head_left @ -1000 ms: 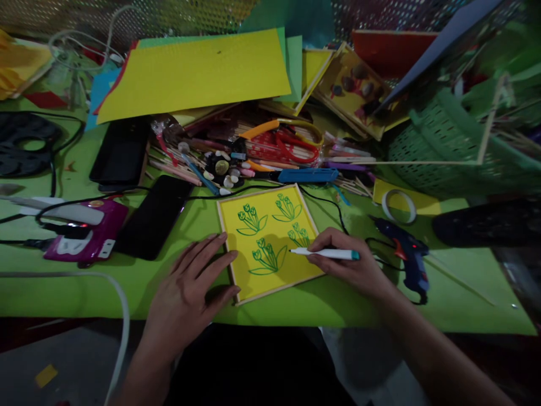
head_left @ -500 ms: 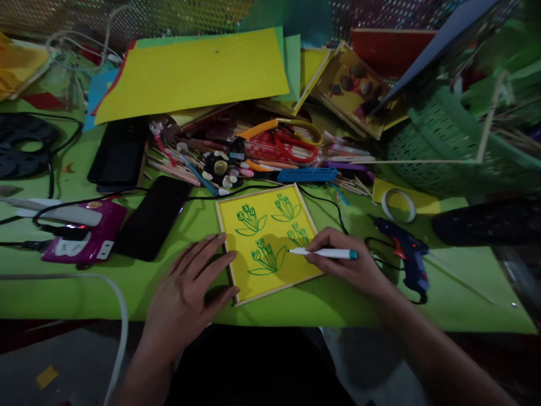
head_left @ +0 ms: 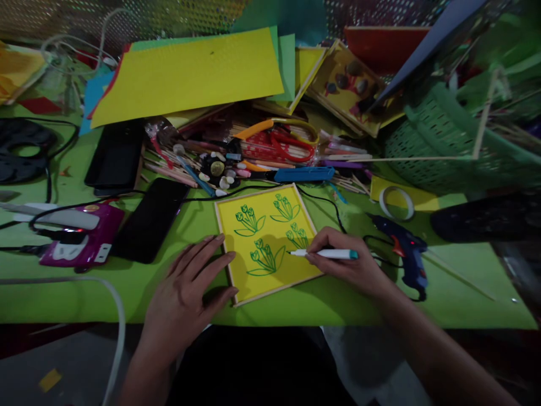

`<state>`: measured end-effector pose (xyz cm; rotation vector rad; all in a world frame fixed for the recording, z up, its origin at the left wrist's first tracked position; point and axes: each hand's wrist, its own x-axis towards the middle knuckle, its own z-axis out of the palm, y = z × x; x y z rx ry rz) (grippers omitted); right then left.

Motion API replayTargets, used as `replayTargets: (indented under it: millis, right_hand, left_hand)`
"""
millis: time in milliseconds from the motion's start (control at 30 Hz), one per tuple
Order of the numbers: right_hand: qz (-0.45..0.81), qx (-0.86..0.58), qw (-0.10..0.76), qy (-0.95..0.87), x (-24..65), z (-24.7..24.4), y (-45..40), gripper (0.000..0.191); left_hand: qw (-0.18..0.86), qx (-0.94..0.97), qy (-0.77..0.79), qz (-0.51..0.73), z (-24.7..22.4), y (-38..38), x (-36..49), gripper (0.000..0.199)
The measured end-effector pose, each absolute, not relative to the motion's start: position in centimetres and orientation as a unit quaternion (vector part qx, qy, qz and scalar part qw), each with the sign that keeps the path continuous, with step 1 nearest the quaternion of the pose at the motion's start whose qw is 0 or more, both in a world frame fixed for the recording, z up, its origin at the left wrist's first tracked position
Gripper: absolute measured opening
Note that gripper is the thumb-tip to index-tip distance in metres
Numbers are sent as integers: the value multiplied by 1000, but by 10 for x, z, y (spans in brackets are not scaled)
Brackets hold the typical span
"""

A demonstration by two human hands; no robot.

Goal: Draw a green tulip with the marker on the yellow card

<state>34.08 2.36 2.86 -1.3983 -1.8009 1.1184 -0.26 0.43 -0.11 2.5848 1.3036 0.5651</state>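
A square yellow panel [head_left: 253, 290] with a thin wooden frame lies on the green-covered table, with several green tulip drawings on it. My right hand [head_left: 349, 262] grips a white marker [head_left: 332, 254] with a teal end. The marker's dark tip is at the panel's surface, by the lower left of the right-hand tulip drawing [head_left: 297, 235], which my fingers partly hide. My left hand [head_left: 190, 285] rests with fingers spread, its fingertips on the panel's left edge.
A glue gun [head_left: 408, 248] and a tape roll [head_left: 396, 203] lie right of the panel, near a green basket [head_left: 443, 135]. Behind are a blue cutter [head_left: 304, 174], scissors [head_left: 291, 146] and sticks. Phones [head_left: 150, 220] and a magenta power strip [head_left: 84, 242] lie left.
The view has shifted slightly. Both hands, the marker and the panel hold nearly the same places; a short green line shows by the marker tip.
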Motion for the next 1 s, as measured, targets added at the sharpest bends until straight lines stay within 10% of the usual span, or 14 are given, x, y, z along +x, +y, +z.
replayTargets:
  millis: [1000]
  right_hand:
    - [410, -572, 307, -641, 356, 40, 20, 16]
  left_hand:
    - [88, 875, 435, 194, 2, 7, -2, 44]
